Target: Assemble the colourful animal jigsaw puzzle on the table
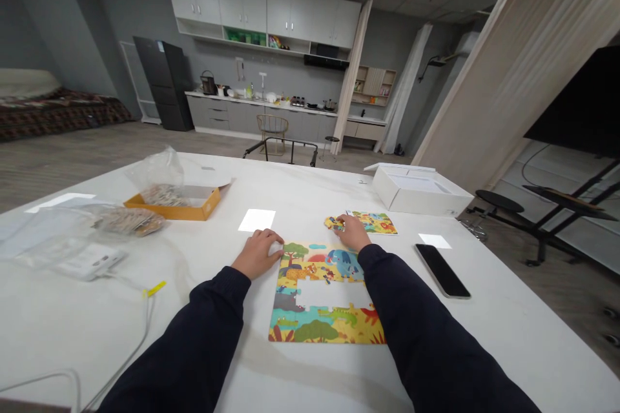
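Note:
A colourful animal jigsaw puzzle (314, 330) lies flat on the white table, with a gap across its middle where the tabletop shows. My left hand (258, 255) rests at the puzzle's upper left corner, thumb and fingers apart, holding nothing. Above the puzzle's upper right part, my right hand (353, 232) has its fingers closed on a small puzzle piece (333, 223). Just beyond that hand lies a printed picture card (380, 222) showing animals. My right forearm covers the puzzle's right edge.
A black phone (442, 271) lies at the right, in front of an open white box (421, 190). To the left are an orange box (186, 211), plastic bags of pieces (128, 221), a white device (92, 262) and a cable (145, 322).

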Demonstrator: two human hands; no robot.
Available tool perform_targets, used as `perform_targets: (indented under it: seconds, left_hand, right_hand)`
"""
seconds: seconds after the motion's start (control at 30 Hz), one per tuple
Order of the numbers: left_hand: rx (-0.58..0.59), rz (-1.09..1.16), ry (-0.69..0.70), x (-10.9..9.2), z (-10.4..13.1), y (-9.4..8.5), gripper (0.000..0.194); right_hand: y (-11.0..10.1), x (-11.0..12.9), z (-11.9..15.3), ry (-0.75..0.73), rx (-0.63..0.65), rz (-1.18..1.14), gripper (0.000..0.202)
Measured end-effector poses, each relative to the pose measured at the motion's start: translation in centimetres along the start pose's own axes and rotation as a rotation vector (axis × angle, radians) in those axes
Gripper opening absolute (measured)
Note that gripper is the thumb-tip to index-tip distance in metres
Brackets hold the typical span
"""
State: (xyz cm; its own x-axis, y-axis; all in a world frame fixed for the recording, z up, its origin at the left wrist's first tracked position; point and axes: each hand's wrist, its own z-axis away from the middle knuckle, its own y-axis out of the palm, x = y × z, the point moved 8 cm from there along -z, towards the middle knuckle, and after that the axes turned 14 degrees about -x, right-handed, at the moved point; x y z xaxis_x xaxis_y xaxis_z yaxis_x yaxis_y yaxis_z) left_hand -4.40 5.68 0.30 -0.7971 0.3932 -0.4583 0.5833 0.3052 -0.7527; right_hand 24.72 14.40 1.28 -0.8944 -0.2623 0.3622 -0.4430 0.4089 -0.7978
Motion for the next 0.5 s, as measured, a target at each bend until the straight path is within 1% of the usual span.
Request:
perform_targets:
  seconds: [0.2,0.33,0.43,0.5]
  left_hand:
    - [0.002,-0.012,0.004,-0.1,0.0,0.0,0.021]
    - [0.005,-0.013,-0.001,0.0,0.0,0.0,0.022]
    - [0.011,-0.014,0.0,-0.1,-0.1,-0.1,0.022]
    - [0.008,-0.017,0.006,-0.1,-0.1,-0.1,0.022]
  right_hand:
    - [-0.7,-0.2,-0.2,0.072,-0.034,-0.057,0.038]
    - [-2.6,1.0,0.5,0.109,-0.065,-0.107,0.045]
    - [-4.4,3.1,2.7,0.091,-0.061,-0.159,0.05]
    - [-5.7,5.0,5.2,0.049,-0.056,-0.215,0.045]
